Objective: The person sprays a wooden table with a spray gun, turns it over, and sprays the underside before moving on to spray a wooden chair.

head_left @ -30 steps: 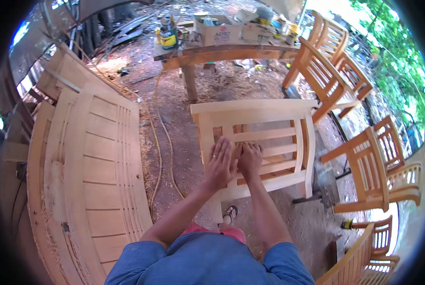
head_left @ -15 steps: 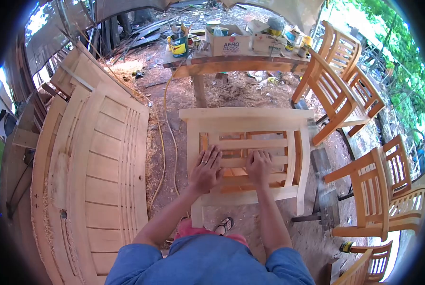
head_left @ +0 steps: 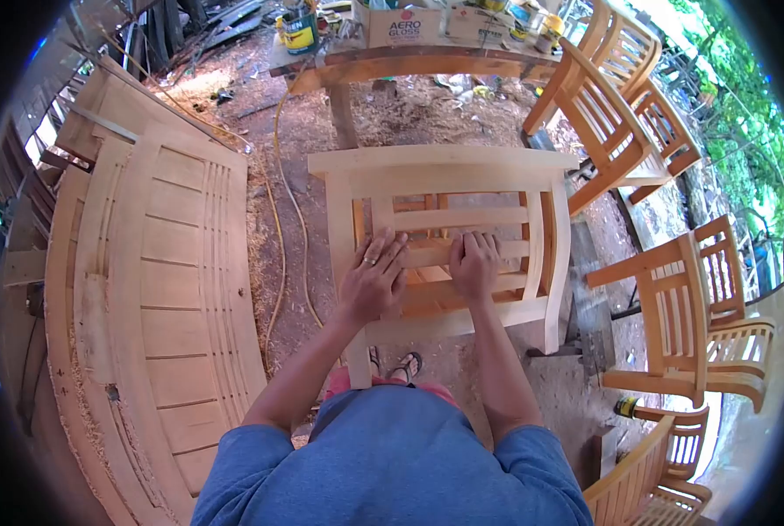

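An unfinished pale wooden chair (head_left: pixel 440 180) lies in front of me, its slatted back facing up. My left hand (head_left: pixel 374 276), with a ring on one finger, rests on the left ends of the slats, fingers stretched out. Beside it, my right hand (head_left: pixel 475 267) is closed over a middle slat (head_left: pixel 423 256), knuckles up. Whatever may be under its curled fingers is hidden. Between the slats, more bars of the chair frame show below.
Large wooden panels (head_left: pixel 177 289) lean at the left. A yellow hose or cord (head_left: pixel 279 219) runs along the ground near them. Finished chairs (head_left: pixel 664 324) stand on the right. A workbench (head_left: pixel 427 66) at the back carries cans (head_left: pixel 297 33) and cardboard boxes (head_left: pixel 405 28).
The view has shifted, so the chair and workbench appear higher in the picture. Both hands stay on the slats, and the right remains closed.
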{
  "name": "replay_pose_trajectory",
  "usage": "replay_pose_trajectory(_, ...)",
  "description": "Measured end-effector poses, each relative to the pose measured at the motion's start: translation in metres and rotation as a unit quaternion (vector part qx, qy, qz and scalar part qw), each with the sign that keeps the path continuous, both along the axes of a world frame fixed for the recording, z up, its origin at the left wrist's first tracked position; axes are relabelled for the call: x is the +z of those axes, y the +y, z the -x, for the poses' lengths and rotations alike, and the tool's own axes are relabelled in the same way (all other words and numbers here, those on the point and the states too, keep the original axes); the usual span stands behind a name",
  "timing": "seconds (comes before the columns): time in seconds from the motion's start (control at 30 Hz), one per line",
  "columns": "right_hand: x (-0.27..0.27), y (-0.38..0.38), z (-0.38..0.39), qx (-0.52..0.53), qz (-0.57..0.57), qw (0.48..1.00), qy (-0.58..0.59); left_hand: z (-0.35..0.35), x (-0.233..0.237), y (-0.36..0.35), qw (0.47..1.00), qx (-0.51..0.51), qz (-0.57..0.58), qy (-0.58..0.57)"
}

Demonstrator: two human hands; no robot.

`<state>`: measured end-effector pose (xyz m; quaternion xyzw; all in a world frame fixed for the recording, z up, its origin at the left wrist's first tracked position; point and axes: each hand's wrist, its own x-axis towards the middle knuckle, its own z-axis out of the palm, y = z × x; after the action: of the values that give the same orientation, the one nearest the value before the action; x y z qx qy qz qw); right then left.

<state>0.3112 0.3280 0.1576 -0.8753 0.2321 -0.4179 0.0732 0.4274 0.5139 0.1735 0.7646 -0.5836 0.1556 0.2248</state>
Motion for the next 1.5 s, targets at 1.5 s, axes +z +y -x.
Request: replay_pose_trajectory(1.5,-0.001,-0.013,-0.013,-0.028,0.035,0.994,0.098,-0.015,-0.020,0.025,0.993,-0.026,0.112,0.038)
